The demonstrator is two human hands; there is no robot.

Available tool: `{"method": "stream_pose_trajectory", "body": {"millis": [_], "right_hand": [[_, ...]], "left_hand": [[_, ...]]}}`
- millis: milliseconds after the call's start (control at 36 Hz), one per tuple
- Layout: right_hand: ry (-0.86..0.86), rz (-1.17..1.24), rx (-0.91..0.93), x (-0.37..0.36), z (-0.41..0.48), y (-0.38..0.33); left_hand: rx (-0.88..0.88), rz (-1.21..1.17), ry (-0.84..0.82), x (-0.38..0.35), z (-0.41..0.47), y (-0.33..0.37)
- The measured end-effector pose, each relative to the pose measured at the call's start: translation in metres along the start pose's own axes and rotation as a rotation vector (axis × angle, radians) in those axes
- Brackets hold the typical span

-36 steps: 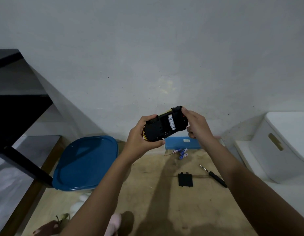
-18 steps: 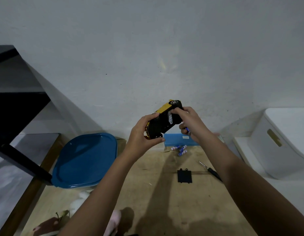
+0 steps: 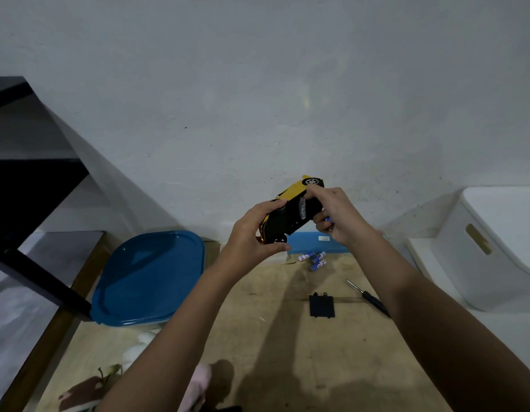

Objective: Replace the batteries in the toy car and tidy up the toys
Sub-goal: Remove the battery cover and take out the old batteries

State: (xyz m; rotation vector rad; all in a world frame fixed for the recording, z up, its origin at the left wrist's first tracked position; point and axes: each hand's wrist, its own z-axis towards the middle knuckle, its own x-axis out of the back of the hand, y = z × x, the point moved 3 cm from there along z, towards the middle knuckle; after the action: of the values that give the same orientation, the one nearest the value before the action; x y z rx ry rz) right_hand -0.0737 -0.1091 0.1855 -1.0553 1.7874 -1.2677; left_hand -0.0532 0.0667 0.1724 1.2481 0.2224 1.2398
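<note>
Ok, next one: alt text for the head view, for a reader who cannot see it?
A left hand and a right hand hold a yellow toy car, black underside toward the camera; the right hand also curls fingers round a small blue battery. Three batteries, a black battery cover and a screwdriver lie on the wooden surface below.

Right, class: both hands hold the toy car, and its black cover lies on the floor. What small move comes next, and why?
Probably seat the blue battery pinched in the right hand into the toy car, which the left hand steadies with its black underside showing. The cover and screwdriver lie on the floor, so the bay seems open.
</note>
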Motion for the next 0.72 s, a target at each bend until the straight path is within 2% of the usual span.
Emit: {"method": "stream_pose_trajectory", "body": {"millis": [722], "right_hand": [[0.024, 0.076, -0.046, -0.0064, -0.0016, 0.004]], "left_hand": [[0.044, 0.0, -0.011, 0.0037, -0.0007, -0.0035]]}}
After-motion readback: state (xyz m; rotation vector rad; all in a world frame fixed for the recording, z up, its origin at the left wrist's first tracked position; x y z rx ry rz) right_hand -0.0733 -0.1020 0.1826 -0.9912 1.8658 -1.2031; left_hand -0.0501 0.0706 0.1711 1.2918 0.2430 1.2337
